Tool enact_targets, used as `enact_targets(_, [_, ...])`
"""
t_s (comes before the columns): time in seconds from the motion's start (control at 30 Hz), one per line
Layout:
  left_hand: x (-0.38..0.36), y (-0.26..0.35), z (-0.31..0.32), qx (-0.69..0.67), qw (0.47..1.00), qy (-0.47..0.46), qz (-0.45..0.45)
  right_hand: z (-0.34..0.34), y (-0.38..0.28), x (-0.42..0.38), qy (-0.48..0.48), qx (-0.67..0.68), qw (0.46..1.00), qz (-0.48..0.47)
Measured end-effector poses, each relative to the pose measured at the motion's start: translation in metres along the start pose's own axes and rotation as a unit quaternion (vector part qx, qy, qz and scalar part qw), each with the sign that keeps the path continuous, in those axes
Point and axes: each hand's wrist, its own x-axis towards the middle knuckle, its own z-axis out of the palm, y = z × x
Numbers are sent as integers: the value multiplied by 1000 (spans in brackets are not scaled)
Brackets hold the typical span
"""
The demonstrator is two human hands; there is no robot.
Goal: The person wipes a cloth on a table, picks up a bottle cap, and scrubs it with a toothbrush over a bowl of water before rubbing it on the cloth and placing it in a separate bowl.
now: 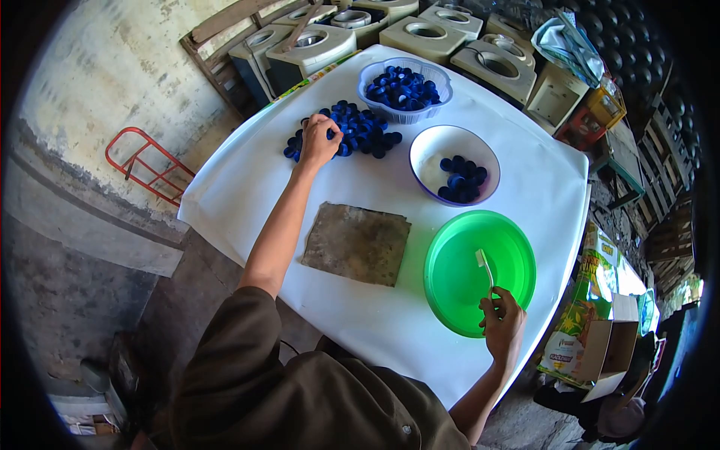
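The loose pile of blue caps point(352, 131) lies at upper centre of the white table point(247, 187); your left hand point(319, 141) rests on its left edge, fingers curled over caps. Lower right, your right hand point(501, 324) pinches a toothbrush point(485, 268) over the green basin point(480, 271), beside a brown pad point(357, 243).

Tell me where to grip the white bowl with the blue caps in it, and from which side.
Take the white bowl by its bare rim on the near right, coming from above and beside the green basin. The caps lie heaped low inside, so the rim is free; the left hand is busy at the loose cap pile.
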Motion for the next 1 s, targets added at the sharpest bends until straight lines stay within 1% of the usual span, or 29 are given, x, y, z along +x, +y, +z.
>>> enact_targets(0.1, [-5,23,-5,-72,994,55,54,-2,-12,0,-12,7,999,41])
enact_targets(0.17, [-8,29,-6,-70,996,21,46,-2,-14,1,-15,1,999,38])
enact_targets(0.2, [-8,31,-6,-77,997,-8,-5,-2,-14,1,-18,-2,999,36])
enact_targets(0.23, [-9,33,-7,-40,999,-9,-8,-3,-14,1,-22,-5,999,34])
enact_targets(0.3, [-10,42,-6,-99,993,51,-48,-4,-17,1,-18,1,999,41])
enact_targets(0.33, [-10,47,-7,-122,988,43,-79,-4,-17,0,-15,6,999,43])
enact_targets(0.37, [-12,54,-7,-160,983,28,-81,-4,-17,0,-11,11,999,46])
enact_targets(0.43, [-21,86,-12,-296,954,-4,-47,-4,-18,0,-1,12,999,47])
enact_targets(0.5, [-34,134,-28,-335,939,-82,-4,-5,-16,0,4,5,999,46])
enact_targets(0.57, [-52,192,-42,-382,912,-139,57,-4,-16,3,14,-7,999,43])
enact_targets(0.63, [-73,239,-44,-384,888,-218,126,-3,-16,5,26,-5,999,45])
enact_targets(0.7, [-92,266,-35,-333,855,-365,156,-3,-17,7,32,-10,998,45])
enact_targets(0.77, [-118,280,-10,-294,840,-431,150,-4,-17,10,37,-21,998,44])
enact_targets(0.8, [-118,294,-14,-251,823,-498,109,-4,-17,11,36,-28,998,46])
enact_targets(0.9, [-147,293,25,-116,840,-475,237,-1,-9,14,43,-54,997,39])
enact_targets(0.93, [-153,292,31,-117,855,-428,269,0,-6,15,43,-59,997,36])
enact_targets(1.0, [-157,294,41,-79,835,-461,290,0,-5,16,35,-70,996,33])
